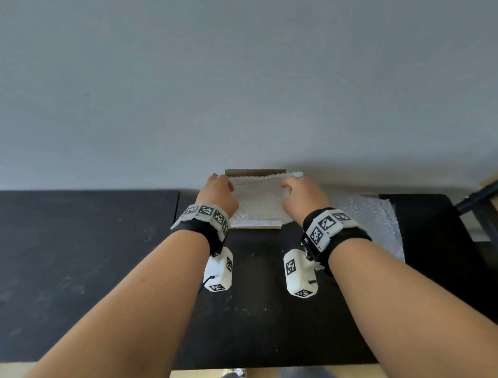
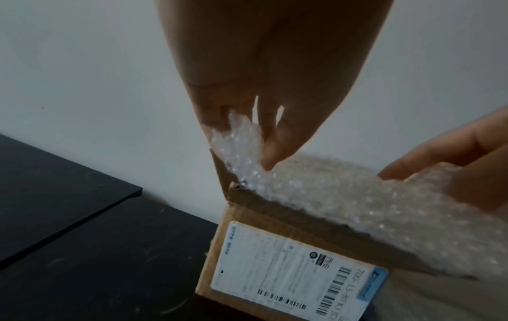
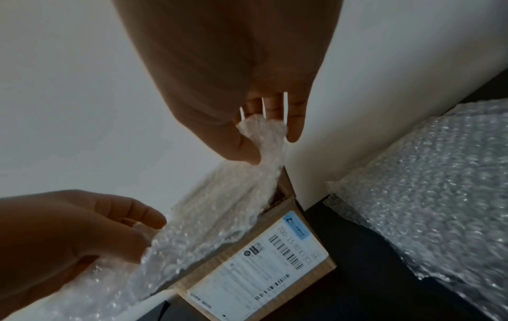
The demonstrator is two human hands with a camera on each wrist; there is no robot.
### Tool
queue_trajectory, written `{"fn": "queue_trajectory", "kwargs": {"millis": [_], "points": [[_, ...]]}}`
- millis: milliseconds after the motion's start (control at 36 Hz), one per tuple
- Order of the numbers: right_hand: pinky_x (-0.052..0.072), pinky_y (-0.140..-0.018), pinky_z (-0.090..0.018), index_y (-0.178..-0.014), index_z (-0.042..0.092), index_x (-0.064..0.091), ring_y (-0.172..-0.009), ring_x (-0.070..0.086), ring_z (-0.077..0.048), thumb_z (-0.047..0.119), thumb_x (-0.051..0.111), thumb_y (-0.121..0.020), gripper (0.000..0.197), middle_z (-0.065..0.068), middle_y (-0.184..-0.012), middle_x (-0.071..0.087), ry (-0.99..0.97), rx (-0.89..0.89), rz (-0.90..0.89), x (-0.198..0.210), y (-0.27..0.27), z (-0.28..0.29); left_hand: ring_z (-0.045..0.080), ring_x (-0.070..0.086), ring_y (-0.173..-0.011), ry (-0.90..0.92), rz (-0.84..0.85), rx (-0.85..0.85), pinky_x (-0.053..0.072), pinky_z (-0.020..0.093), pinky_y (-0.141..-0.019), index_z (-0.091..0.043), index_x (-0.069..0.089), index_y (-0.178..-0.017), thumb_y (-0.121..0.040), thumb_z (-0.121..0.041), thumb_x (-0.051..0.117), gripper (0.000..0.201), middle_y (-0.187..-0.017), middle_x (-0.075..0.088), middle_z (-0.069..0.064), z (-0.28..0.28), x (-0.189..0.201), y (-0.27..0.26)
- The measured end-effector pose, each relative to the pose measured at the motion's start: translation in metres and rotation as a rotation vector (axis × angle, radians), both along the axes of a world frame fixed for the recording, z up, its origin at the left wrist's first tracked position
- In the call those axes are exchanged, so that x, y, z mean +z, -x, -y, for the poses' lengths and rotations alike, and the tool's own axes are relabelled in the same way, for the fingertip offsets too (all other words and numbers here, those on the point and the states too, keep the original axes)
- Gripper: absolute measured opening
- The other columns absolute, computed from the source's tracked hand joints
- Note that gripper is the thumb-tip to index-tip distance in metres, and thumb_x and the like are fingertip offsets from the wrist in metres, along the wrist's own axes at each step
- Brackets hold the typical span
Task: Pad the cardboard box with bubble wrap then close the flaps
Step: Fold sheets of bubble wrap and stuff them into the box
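Clear bubble wrap sheet (image 1: pixel 257 196) over open brown cardboard box (image 2: pixel 274 256); left hand (image 1: pixel 218 193) & right hand (image 1: pixel 303 196) each pinch a far corner.

A black table (image 1: pixel 72 264) stands against a pale, perhaps grey, wall (image 1: pixel 251 69).

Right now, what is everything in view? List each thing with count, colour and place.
box: one, brown cardboard, open, on the table by the wall.
label: one, white with barcodes, on the box's side.
bubble wrap sheet: one, clear, draped over the box's opening.
spare bubble wrap: one pile, clear, on the table right of the box.
table: one, black.
wall: grey-white, behind the table.
left hand: fingers pinch the sheet's left corner.
right hand: fingers pinch the sheet's right corner.
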State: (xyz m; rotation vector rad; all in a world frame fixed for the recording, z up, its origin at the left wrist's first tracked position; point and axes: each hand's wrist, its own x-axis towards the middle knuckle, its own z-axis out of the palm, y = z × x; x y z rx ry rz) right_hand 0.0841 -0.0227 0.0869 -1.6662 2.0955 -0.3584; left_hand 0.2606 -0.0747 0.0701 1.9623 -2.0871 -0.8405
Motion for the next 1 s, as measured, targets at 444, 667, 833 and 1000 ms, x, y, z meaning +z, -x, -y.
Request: {"fn": "queue_trajectory", "kwargs": {"millis": [444, 667, 833, 1000], "points": [[0.038, -0.097, -0.040, -0.121, 0.019, 0.059, -0.107, 0.059, -0.028, 0.005, 0.049, -0.086, 0.039, -0.007, -0.111, 0.065, -0.049, 0.218, -0.396, -0.023, 0.006, 0.043, 0.026, 0.044, -0.123, 0.066, 0.205, -0.127, 0.047, 0.039, -0.098, -0.013, 0.052, -0.130, -0.082, 0.004, 0.048, 0.052, -0.131, 0.047, 0.006, 0.020, -0.024, 0.012], [0.031, -0.095, -0.041, -0.107, 0.021, 0.061, -0.106, 0.054, -0.027, 0.006, 0.049, -0.084, 0.030, -0.002, -0.095, 0.067, -0.075, 0.257, -0.508, -0.041, -0.001, 0.050, 0.028, 0.046, -0.117, 0.212, 0.428, -0.256, 0.045, 0.038, -0.092, -0.012, 0.053, -0.125, -0.084, 0.002, 0.048, 0.044, -0.125, 0.053, 0.007, 0.021, -0.036, 0.015], [0.030, -0.092, -0.041, -0.102, 0.023, 0.062, -0.107, 0.055, -0.028, 0.014, 0.054, -0.083, 0.022, -0.002, -0.101, 0.068, -0.073, 0.272, -0.569, -0.045, 0.000, 0.053, 0.028, 0.048, -0.114, 0.269, 0.601, -0.298, 0.041, 0.037, -0.094, -0.011, 0.060, -0.116, -0.089, -0.007, 0.051, 0.028, -0.126, 0.052, 0.007, 0.025, -0.042, 0.022], [0.029, -0.092, -0.042, -0.103, 0.027, 0.064, -0.106, 0.055, -0.028, 0.019, 0.056, -0.082, 0.024, 0.001, -0.098, 0.068, -0.120, 0.270, -0.606, -0.051, 0.000, 0.057, 0.028, 0.051, -0.114, 0.219, 0.734, -0.335, 0.042, 0.039, -0.095, -0.015, 0.065, -0.110, -0.091, -0.012, 0.049, 0.026, -0.124, 0.054, 0.008, 0.029, -0.046, 0.031]]}}
